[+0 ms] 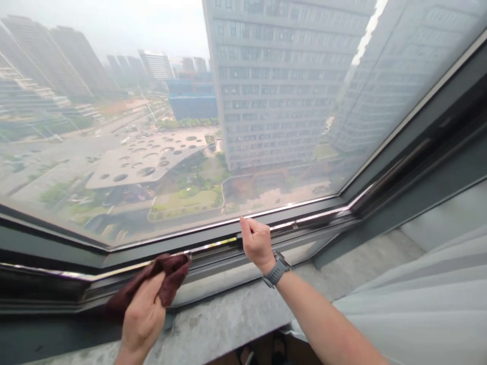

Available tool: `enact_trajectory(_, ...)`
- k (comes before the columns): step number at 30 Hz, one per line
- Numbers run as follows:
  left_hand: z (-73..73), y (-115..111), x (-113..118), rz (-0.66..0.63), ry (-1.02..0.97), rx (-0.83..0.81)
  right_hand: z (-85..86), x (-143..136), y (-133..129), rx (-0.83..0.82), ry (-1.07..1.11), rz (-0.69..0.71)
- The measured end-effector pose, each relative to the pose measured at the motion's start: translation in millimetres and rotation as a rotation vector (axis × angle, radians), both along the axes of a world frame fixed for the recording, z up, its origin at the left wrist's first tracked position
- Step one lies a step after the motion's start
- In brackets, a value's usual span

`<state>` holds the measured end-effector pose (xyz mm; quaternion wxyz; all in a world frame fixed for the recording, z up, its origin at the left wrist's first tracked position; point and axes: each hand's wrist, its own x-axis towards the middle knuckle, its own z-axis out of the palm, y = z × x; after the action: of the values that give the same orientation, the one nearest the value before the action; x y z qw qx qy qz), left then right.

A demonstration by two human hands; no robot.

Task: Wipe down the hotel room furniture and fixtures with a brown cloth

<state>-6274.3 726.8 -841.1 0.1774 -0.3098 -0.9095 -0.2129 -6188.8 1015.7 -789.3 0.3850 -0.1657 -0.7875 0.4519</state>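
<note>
My left hand (142, 317) is closed around a dark red cloth (175, 271), bunched up against the lower window frame (213, 263) near its left corner. Farther right, my right hand (257, 244) makes a fist at the bottom rail of the tilted-out window (152, 255). A small dark piece, seemingly the window handle (239, 237), shows at the edge of this fist; the rest of it is hidden by the fingers. A grey watch (277, 269) is strapped on my right wrist. Bright light shows through a narrow gap between rail and frame.
A grey stone sill (228, 309) runs below the frame. At the right hangs a pale curtain (426, 299). Tall buildings and roads are visible far below through the glass. Part of my feet (279, 347) shows under the sill's edge.
</note>
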Motion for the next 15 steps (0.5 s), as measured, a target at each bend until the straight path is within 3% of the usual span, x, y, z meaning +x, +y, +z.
enact_trajectory(2,0.6,-6.5,6.7,-0.078,-0.012,-0.102,2.9,6.6,-11.8,-0.005,-0.022,0.078)
enact_trajectory(4,3.6,-2.7,10.9,-0.116,0.071,-0.207,0.8,33.6,-24.5,-0.015,-0.037,0.147)
enact_trajectory(6,8.3,19.2,18.2,-0.207,0.144,-0.246,-8.8,75.6,-34.7,-0.062,-0.067,0.159)
enact_trajectory(9,14.3,77.1,41.8,-0.368,0.148,-0.269,-33.6,143.0,-37.2,-0.274,-0.238,0.089)
enact_trajectory(12,15.7,119.5,67.6,-0.232,0.114,-0.376,-58.7,190.6,-27.0,-0.424,-0.369,-0.009)
enact_trajectory(15,16.5,114.7,76.2,-0.162,0.115,-0.389,-75.9,212.8,-18.4,-0.510,-0.426,-0.132)
